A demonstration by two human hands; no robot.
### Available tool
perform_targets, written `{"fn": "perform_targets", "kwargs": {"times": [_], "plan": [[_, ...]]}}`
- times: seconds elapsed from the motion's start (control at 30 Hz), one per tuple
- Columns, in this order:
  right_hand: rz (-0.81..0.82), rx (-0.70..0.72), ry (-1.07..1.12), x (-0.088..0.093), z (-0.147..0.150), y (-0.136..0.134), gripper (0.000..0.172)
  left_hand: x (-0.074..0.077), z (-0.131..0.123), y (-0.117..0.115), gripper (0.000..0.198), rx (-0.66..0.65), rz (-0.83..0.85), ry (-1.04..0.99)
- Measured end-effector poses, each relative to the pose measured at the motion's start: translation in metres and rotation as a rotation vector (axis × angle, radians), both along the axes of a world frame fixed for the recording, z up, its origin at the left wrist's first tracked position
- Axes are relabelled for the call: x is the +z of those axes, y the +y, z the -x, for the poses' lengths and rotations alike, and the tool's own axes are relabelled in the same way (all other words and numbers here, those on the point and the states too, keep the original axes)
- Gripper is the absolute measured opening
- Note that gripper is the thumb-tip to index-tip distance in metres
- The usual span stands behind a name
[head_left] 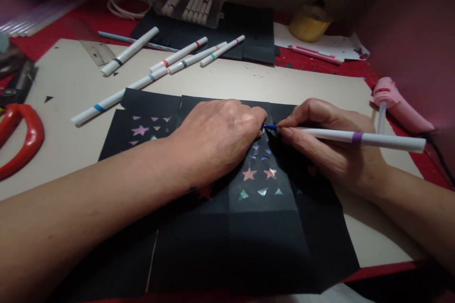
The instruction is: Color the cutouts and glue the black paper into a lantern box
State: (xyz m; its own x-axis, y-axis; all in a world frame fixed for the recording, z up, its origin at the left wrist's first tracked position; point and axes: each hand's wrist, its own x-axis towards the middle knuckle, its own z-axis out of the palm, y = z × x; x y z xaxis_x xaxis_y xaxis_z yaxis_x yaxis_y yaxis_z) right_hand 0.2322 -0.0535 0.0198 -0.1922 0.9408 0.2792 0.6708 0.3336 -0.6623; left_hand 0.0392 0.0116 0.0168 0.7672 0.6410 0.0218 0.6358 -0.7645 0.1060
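Note:
My right hand [330, 137] pinches a white marker [387, 141] with a purple band. Its dark blue tip points left and meets the black card [263, 241], right by my left fingertips. My left hand [220, 128] lies on the card with its fingers curled under and closed; whatever they hold, if anything, is hidden. Small cut-out shapes cover the card. Two pinkish-orange stars [249, 174], greenish triangles [262, 192] and bluish triangles [265, 157] show below my hands. A purple star [140, 130] sits on the left part, partly bordered by my left forearm.
Several white markers [188, 54] lie behind the card on a pale board [313, 83]. A marker case [197, 7] and yellow tape roll [310, 22] stand at the back. Red-handled scissors [35, 135] lie left. A pink glue gun [401, 106] and pink cutter [317, 54] lie right.

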Motion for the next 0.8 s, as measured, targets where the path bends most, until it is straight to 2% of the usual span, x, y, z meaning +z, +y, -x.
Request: {"fn": "perform_targets", "kwargs": {"times": [0.57, 0.8], "plan": [[-0.051, -0.007, 0.003, -0.0012, 0.0007, 0.0043, 0.008, -0.0023, 0.0014, 0.0003, 0.027, -0.004, 0.001, -0.017], [-0.01, -0.011, 0.016, 0.0002, 0.001, 0.0015, 0.008, -0.0019, 0.0009, 0.0, 0.027, 0.001, -0.005, -0.012]]}}
